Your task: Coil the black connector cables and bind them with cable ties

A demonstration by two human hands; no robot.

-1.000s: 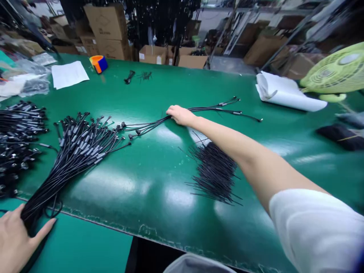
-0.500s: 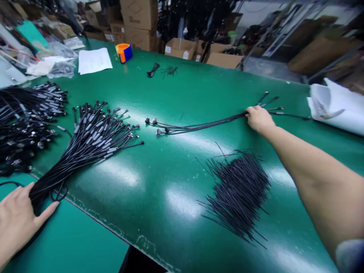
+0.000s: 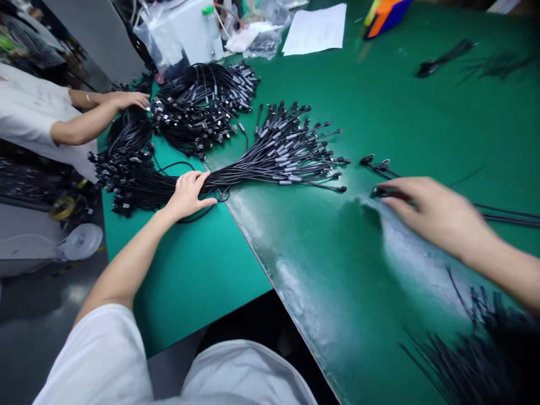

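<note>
My left hand (image 3: 189, 194) lies over a thick bundle of black cables (image 3: 236, 173), fingers on the far side and thumb on the near side. Small plugs and grey sleeves fan out from the bundle to the right. My right hand (image 3: 442, 216), slightly blurred, has thumb and fingers closed around a dark cable connector (image 3: 378, 192) of a small group of loose cables (image 3: 510, 216). Two more connectors (image 3: 375, 162) of that group lie just beyond my fingertips. My hand hides the middle of these cables.
More cable piles (image 3: 198, 107) lie at the back left, where a co-worker's hand (image 3: 130, 100) rests. Black thin ties (image 3: 468, 349) lie at lower right. Paper sheets (image 3: 316, 31), an orange-blue object (image 3: 386, 19) and a small black bundle (image 3: 447, 56) sit farther back.
The view has swung left, bringing a co-worker into sight. My right hand has moved left from the far end of the loose cables to their connector end. My left hand stays on the bundle.
</note>
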